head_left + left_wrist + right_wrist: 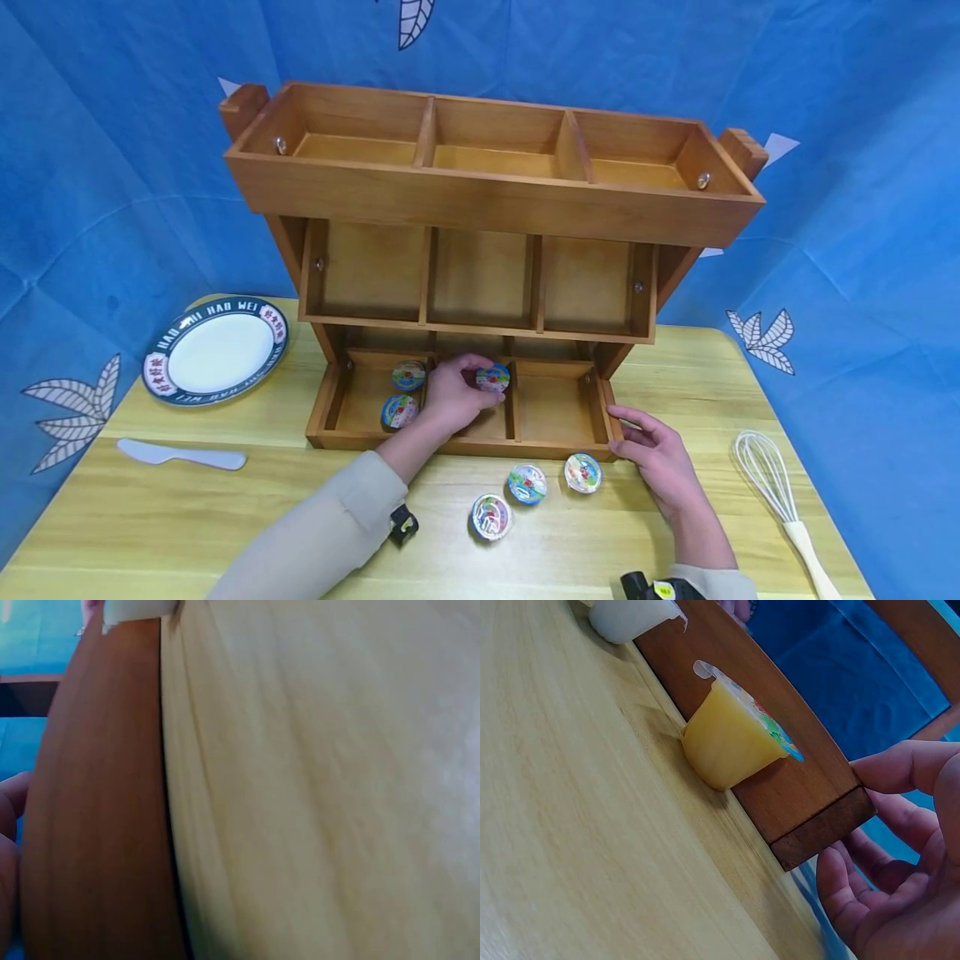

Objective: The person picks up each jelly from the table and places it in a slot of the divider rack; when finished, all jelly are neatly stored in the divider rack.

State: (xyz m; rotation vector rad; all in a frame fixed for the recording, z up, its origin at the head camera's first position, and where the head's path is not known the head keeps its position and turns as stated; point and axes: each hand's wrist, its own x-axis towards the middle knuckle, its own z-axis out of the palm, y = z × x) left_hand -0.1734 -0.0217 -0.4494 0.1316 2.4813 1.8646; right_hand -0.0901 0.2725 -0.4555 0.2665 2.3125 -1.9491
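Observation:
In the head view my left hand [452,395] pinches a jelly cup [492,377] between thumb and forefinger, over the bottom tier's middle compartment. My right hand [660,454] touches the right end of the wooden three-tier rack [495,204], its fingertips against the bottom tray's corner. Two jelly cups, one behind [408,375] and one in front [400,411], lie in the bottom left compartment. On the table before the rack stand three more: one yellow cup [735,739], a middle one [527,484] and a nearer one [491,517]. The left wrist view shows only fingers at its left edge.
A patterned plate [217,350] and a white plastic knife [180,454] lie left of the rack. On the right is a whisk [783,500] with a pale handle. Blue cloth [847,167] hangs behind the table [300,517]. Dividers split each tier into three compartments.

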